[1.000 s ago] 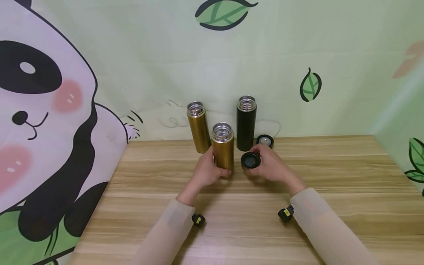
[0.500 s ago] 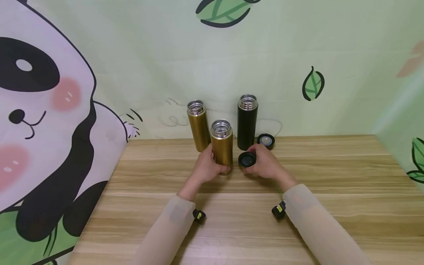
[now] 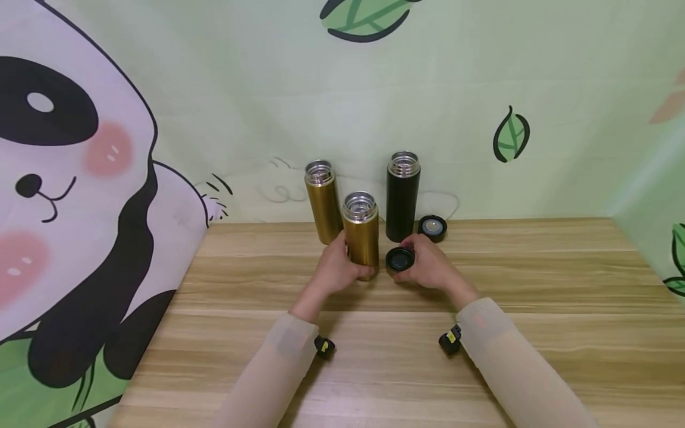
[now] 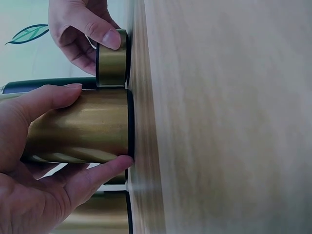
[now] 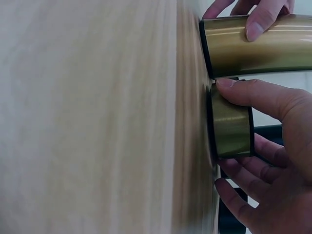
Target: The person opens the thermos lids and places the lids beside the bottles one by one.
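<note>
An uncapped gold thermos bottle [image 3: 361, 241] with a bare steel neck stands upright on the wooden table. My left hand [image 3: 338, 266] grips it low on the body, thumb on the near side; its far fingers are mostly hidden behind it in the head view. Just to the right, my right hand [image 3: 430, 264] pinches a gold bottle lid [image 5: 232, 124] with black edges between thumb and fingers. The lid sits right at the tabletop, close beside the bottle's base in the left wrist view.
Behind stand a second open gold bottle [image 3: 324, 205] on the left and an open black bottle [image 3: 402, 199] on the right. A black lid [image 3: 432, 228] lies beside the black bottle. A printed fabric wall [image 3: 257, 107] rises at the table's [image 3: 535, 267] back edge.
The right hand has shifted slightly left with the lid, closer to the held bottle, then stayed about there. The left hand keeps its grip. The head view has shifted a little.
</note>
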`<state>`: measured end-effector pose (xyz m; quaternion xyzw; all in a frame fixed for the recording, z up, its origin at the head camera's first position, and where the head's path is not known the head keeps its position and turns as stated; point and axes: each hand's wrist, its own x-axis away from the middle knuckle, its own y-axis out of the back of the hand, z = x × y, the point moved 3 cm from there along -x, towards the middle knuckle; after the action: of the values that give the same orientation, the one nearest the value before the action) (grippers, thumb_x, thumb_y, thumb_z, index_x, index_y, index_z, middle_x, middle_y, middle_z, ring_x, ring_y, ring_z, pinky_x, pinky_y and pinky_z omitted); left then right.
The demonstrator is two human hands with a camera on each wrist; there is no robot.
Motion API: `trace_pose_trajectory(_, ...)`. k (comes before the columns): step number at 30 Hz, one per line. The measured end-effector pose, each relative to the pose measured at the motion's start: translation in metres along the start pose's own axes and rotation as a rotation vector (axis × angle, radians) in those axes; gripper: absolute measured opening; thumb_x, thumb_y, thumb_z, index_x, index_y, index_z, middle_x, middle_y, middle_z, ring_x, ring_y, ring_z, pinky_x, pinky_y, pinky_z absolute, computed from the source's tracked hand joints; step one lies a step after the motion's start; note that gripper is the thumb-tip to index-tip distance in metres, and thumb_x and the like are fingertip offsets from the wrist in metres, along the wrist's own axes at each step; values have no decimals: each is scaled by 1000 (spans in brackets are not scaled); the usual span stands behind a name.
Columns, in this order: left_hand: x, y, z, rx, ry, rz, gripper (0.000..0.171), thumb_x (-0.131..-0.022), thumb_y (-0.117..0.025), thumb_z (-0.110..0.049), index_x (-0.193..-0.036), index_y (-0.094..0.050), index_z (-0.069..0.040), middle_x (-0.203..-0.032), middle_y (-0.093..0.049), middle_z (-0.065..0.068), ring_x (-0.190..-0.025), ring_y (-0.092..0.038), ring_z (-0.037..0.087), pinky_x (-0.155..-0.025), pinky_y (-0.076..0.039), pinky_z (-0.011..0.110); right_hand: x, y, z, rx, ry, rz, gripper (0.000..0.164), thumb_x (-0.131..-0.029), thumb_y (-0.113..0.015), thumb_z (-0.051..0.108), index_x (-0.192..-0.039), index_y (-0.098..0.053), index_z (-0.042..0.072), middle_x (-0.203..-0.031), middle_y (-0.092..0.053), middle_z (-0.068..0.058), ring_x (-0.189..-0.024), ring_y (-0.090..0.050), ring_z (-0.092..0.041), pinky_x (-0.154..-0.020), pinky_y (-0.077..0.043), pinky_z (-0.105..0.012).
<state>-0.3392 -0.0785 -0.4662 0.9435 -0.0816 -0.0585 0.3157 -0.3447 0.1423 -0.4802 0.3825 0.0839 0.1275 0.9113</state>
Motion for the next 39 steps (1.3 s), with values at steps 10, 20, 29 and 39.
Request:
trace_pose_trajectory(10, -1, -2, 1, 21, 2, 1, 85, -72, -94, -13, -143, -48, -10, -139, -62, 15, -127, -61, 33, -111, -46, 49, 0, -2, -5, -9, -8, 2, 76, -70, -95, 21, -129, -55, -5, -128, -60, -24, -120, -59, -38, -109, -45, -52)
trace_pose_trajectory(20, -1, -4, 3, 21, 17, 0, 87, -72, -94, -14, -144, -46, -10, -142, -61, 15, -128, -60, 33, -111, -46, 49, 0, -2, -6, -18, -12, 21, 77, -69, -96, 20, -130, -54, -4, -128, -60, -24, -120, -58, -38, -110, -45, -52)
trace_pose_trajectory(29, 0, -1, 3, 44, 47, 12, 91, -72, -95, -17, -146, -43, -10, -142, -59, 16, -128, -60, 35, -108, -49, 50, 1, -2, -9, -38, -15, 26, 81, -69, -97, 22, -133, -53, -2, -129, -59, -23, -119, -57, -36, -108, -45, -52)
trace_pose_trajectory(39, 8, 15, 15, 44, 50, 12, 90, -69, -98, -24, -141, -48, -5, -135, -59, 17, -123, -62, 38, -105, -52, 47, 16, 9, -18, -136, 1, 73, 83, -79, -90, 36, -141, -49, -2, -135, -54, -24, -125, -56, -41, -108, -45, -55)
